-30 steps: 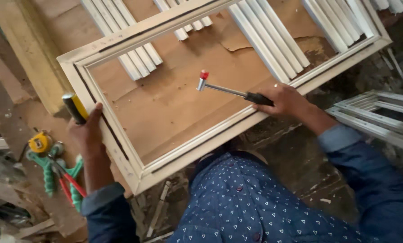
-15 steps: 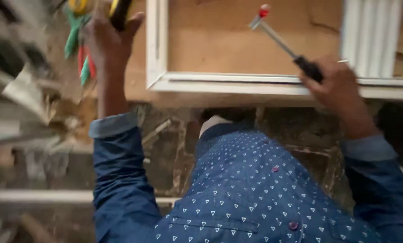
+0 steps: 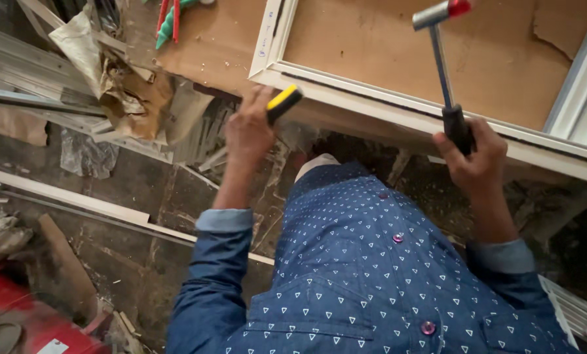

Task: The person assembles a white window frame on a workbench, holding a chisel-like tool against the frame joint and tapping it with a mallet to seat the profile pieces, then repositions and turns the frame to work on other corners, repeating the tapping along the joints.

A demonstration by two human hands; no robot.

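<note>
My right hand (image 3: 473,157) grips the black handle of a small hammer (image 3: 441,59) with a metal shaft and a red-tipped head, raised over the brown board. My left hand (image 3: 249,134) is closed around a tool with a yellow and black handle (image 3: 284,103), held just below the near corner of a pale wooden frame (image 3: 372,88). The frame lies on a brown board (image 3: 398,46) on the bench. My blue patterned shirt fills the lower middle of the view.
Crumpled paper (image 3: 120,78) and grey metal strips lie at the upper left. Red and green tools (image 3: 169,19) rest on the board's left end. A long wooden strip (image 3: 77,203) crosses the dark floor. White slatted mouldings (image 3: 582,98) sit at right.
The view has tilted down toward the floor and my body. My left hand moved right to the frame's near corner. The hammer is now held more upright.
</note>
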